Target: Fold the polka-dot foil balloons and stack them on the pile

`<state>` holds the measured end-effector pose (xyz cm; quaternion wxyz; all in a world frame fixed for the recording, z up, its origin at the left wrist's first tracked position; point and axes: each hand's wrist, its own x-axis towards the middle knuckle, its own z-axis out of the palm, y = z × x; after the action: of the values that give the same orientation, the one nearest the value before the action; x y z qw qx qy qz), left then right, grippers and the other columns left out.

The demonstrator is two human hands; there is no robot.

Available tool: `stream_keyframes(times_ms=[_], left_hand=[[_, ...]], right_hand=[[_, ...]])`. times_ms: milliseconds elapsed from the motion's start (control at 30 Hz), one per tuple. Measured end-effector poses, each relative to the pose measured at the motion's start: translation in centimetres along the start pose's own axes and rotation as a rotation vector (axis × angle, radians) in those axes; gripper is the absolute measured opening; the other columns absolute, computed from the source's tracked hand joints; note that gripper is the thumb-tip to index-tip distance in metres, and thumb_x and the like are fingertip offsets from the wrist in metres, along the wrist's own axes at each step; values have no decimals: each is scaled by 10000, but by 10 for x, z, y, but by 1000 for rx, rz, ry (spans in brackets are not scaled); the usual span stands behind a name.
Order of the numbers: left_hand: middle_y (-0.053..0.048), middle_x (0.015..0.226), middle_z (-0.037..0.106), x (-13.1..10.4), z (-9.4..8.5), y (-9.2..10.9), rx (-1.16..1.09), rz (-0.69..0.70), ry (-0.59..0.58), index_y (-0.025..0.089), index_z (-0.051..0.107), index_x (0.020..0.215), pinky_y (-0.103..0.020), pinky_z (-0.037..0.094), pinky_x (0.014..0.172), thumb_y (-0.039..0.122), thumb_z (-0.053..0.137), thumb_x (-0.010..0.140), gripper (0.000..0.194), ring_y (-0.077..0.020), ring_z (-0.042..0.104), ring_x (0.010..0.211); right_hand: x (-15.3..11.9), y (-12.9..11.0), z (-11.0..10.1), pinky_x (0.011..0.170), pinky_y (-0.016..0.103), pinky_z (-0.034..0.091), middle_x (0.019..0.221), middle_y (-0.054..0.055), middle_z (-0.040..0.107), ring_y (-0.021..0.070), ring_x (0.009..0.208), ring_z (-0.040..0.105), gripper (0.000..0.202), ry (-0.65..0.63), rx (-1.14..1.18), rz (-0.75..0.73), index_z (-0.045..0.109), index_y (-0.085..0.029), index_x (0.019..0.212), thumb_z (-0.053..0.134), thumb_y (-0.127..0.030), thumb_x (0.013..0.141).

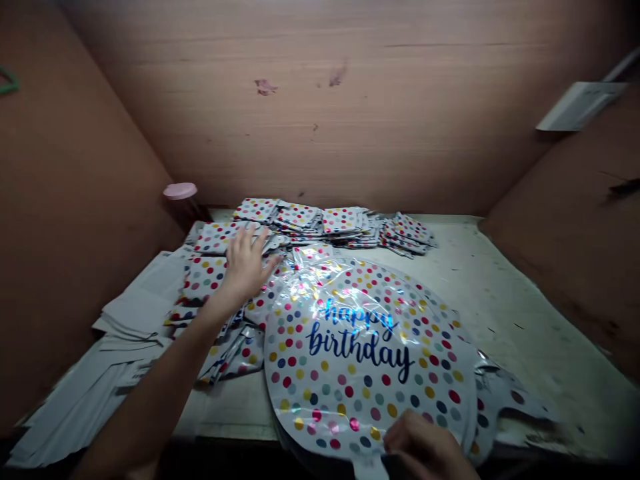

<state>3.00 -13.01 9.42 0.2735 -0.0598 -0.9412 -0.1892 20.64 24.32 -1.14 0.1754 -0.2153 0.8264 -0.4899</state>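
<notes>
A flat foil balloon [350, 380], white with coloured dots and blue "happy birthday" lettering, lies on top of other flat balloons at the front of the table. My right hand [425, 443] is at its lower edge, fingers curled and closed on the edge beside the neck tab [370, 467]; the fingertips are partly hidden. My left hand [245, 267] reaches forward with fingers spread, resting on or just over folded dotted balloons [207, 273] at the left. Whether it touches them I cannot tell.
Stacks of folded dotted balloons [345, 220] line the back. White paper sheets [140, 300] spread along the left edge. A jar with a pink lid [180, 191] stands in the back left corner. Wooden panels [320, 120] enclose three sides; a white box [575, 107] hangs at right.
</notes>
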Motion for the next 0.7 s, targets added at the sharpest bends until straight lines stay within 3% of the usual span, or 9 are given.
stream_keyframes(times_ms=[67, 133, 167, 233, 333, 433, 533, 600, 700], left_hand=[[-104, 1261, 595, -53, -1, 40, -219, 299, -294, 218, 532, 1285, -418, 440, 1001, 570, 588, 827, 580, -272, 536, 1191], [-64, 1149, 661, -107, 2, 72, -390, 423, -515, 252, 546, 1264, -304, 540, 846, 587, 698, 717, 659, -220, 640, 1017], [-59, 1113, 673, -128, 6, 83, -435, 387, -500, 249, 542, 1264, -283, 550, 813, 532, 712, 734, 624, -202, 655, 970], [-52, 1017, 690, -158, 16, 97, -490, 248, -338, 230, 558, 1229, -265, 552, 770, 399, 696, 800, 481, -178, 665, 890], [-19, 858, 696, -174, 30, 103, -578, 165, -116, 230, 611, 1122, -234, 538, 706, 230, 609, 882, 240, -140, 659, 767], [-14, 844, 707, -175, 35, 102, -622, 246, -109, 222, 627, 1076, -220, 530, 698, 164, 564, 903, 193, -128, 662, 762], [-21, 790, 697, -177, 34, 103, -596, 311, -104, 188, 636, 964, -225, 530, 684, 129, 505, 921, 150, -120, 652, 720], [-23, 776, 694, -180, 31, 102, -563, 380, -73, 180, 634, 901, -243, 538, 714, 115, 507, 916, 143, -131, 656, 762], [-53, 936, 714, -189, 29, 96, -445, 491, 24, 183, 645, 893, -326, 531, 871, 129, 558, 894, 102, -195, 629, 1022]], right_hand=[[18, -18, -18, 647, 279, 497, 734, 47, 659, 188, 712, 620, 307, 83, 111, 142, 628, -193, 706, 598, -470, 833], [35, -32, -37, 576, 239, 437, 670, 13, 602, 142, 634, 556, 366, 77, 215, 222, 599, -173, 693, 610, -517, 815], [43, -37, -46, 570, 231, 417, 668, 5, 591, 129, 625, 536, 378, 58, 263, 240, 600, -165, 703, 619, -530, 804], [54, -43, -57, 572, 223, 398, 669, -2, 587, 116, 622, 521, 386, 23, 352, 271, 600, -155, 707, 676, -531, 754], [60, -46, -60, 538, 213, 369, 623, -23, 563, 103, 582, 494, 392, -55, 423, 343, 566, -160, 668, 789, -482, 639], [60, -50, -56, 572, 215, 375, 699, -12, 589, 108, 638, 504, 303, -150, 333, 290, 610, -166, 738, 747, -436, 713], [60, -56, -53, 600, 221, 376, 724, 1, 605, 110, 666, 511, 278, -140, 309, 226, 627, -159, 726, 700, -424, 769], [61, -55, -52, 554, 218, 357, 654, -12, 594, 97, 594, 495, 323, -140, 426, 301, 592, -157, 675, 763, -430, 697], [68, -44, -56, 539, 216, 352, 617, -29, 588, 89, 560, 490, 359, -138, 584, 383, 566, -161, 660, 837, -386, 593]])
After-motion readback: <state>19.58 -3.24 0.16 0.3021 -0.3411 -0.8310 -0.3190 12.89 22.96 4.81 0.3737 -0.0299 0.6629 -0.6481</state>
